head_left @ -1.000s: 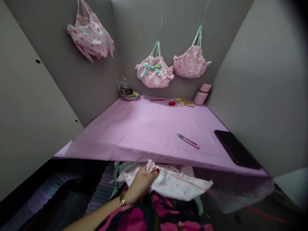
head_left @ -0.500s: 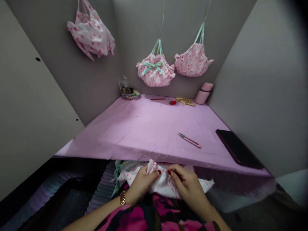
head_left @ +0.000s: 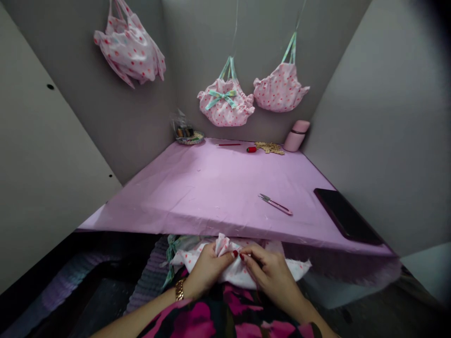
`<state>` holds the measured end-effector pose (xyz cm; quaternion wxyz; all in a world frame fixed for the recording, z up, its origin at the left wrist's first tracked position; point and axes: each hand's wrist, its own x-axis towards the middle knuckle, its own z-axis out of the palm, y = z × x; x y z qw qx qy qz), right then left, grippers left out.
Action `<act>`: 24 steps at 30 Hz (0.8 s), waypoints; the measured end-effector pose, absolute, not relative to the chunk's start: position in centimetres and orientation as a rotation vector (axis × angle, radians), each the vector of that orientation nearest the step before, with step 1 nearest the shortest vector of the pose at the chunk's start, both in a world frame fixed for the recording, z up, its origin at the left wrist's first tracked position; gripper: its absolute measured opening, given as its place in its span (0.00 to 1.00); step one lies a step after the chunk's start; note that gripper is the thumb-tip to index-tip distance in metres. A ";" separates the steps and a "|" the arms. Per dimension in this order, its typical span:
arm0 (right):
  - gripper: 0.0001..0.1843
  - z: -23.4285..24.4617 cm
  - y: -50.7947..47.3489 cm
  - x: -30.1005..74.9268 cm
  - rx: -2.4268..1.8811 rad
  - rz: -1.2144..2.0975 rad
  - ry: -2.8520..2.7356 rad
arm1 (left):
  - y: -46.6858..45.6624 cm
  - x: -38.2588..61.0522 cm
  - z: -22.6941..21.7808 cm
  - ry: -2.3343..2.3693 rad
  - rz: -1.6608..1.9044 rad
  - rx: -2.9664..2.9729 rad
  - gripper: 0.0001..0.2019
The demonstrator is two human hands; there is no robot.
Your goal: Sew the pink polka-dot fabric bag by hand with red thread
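A white cloth with pink dots (head_left: 299,267) lies on my lap, just below the table's front edge. My left hand (head_left: 206,272) is closed on a bunched fold of it. Fingers pinched, my right hand (head_left: 273,277) presses on the same cloth right beside the left thumb. A thin red thread runs down from that pinch. I cannot make out a needle.
A table under a lilac cloth (head_left: 211,188) holds pink thread snips (head_left: 275,204), a dark tablet (head_left: 345,216), a red pen (head_left: 229,144), a red spool (head_left: 251,149), a pink flask (head_left: 296,136) and a small tray (head_left: 190,137). Three dotted bags hang on the grey walls (head_left: 225,101).
One second ago only my left hand held the cloth and a red thread stretched far right. My right hand has come in and now pinches the cloth beside the left thumb.
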<state>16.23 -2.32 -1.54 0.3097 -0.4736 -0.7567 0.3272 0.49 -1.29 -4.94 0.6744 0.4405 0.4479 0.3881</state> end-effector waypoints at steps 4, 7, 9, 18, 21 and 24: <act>0.10 -1.6 -2.3 16.3 -1.290 0.849 -2.013 | -1.3 0.6 -5.0 1.017 0.877 0.989 0.12; 0.11 -1.7 -2.3 16.2 -1.314 0.839 -2.021 | -1.4 0.6 -5.0 1.006 0.884 0.980 0.12; 0.10 -1.7 -2.3 16.2 -1.344 0.827 -2.026 | -1.4 0.6 -4.9 1.005 0.893 0.983 0.11; 0.09 -2.1 -2.3 16.3 -1.302 0.868 -2.052 | -1.7 0.5 -4.4 1.040 0.911 1.072 0.07; 0.09 -2.2 -2.3 16.2 -1.344 0.834 -2.044 | -1.7 0.5 -4.0 1.114 0.909 1.145 0.07; 0.09 -2.3 -2.3 16.2 -1.339 0.830 -2.049 | -1.7 0.5 -3.8 1.172 0.896 1.184 0.08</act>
